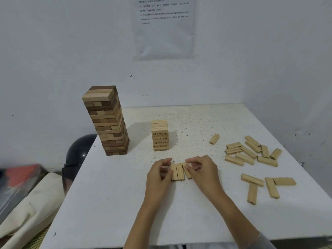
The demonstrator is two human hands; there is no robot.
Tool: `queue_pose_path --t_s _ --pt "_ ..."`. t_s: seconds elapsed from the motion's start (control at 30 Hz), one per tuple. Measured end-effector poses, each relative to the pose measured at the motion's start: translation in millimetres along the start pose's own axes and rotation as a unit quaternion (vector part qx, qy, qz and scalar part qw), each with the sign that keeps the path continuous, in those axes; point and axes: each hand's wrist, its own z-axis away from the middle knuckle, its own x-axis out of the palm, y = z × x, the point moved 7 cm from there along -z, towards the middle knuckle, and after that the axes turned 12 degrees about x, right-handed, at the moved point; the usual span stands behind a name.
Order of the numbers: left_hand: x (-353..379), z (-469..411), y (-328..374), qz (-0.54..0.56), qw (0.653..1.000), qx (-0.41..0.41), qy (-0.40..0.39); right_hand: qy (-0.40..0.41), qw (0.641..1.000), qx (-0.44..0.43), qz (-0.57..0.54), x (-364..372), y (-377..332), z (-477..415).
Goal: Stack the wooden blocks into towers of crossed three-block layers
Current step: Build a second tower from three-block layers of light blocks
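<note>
Left hand [158, 174]: near the middle of the desk [116, 203], its fingers curled against the left side of a row of three blocks [177, 171], thumb on the leftmost one.
Right hand [203, 171]: at the right side of the same row, fingers clamped in a pinch on the rightmost block.
Three blocks: pale wood, flat on the desk between the two hands; two lie parallel and touching, and the right one is tilted out of line, its far end leaning toward them.
Short tower [159, 135]: pale blocks with printed numbers on their ends, standing upright just beyond the hands.
Tall tower [107, 121]: mixed dark and pale blocks in crossed layers, on the far left of the desk close to its edge.
Lone block [214, 138]: flat on the desk, right of the short tower.
Loose heap [251, 151]: about ten pale blocks scattered at the far right.
Near group [267, 186]: four pale blocks lying flat on the right, closer than the heap.
Printed sheet [164, 27]: on the wall above the desk.
Black dome [80, 150]: rounded, just beyond the desk's left edge.
Cream cloth [30, 209]: lying low at the near left.
</note>
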Motion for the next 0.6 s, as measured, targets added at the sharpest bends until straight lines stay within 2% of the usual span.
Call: queue_pose_path --t_s 0.13,0.27,0.33,0.43,0.6 --pt "1 2 -3 0.015 1.0 -0.015 0.015 -0.048 0.999 0.019 -0.007 4 0 -2" --pt "-4 3 -2 0.034 0.999 -0.031 0.006 -0.063 0.997 0.026 -0.024 -6 0 -8" --pt "-6 4 3 0.044 0.998 -0.024 -0.03 -0.116 0.993 -0.001 -0.017 -8 -2 -7" --pt "-8 6 5 0.039 0.996 -0.007 -0.076 -0.213 0.974 -0.054 0.062 -3 0 -1" --pt "-10 7 6 0.019 0.997 0.015 -0.073 -0.242 0.962 -0.092 0.088 1 -3 0"
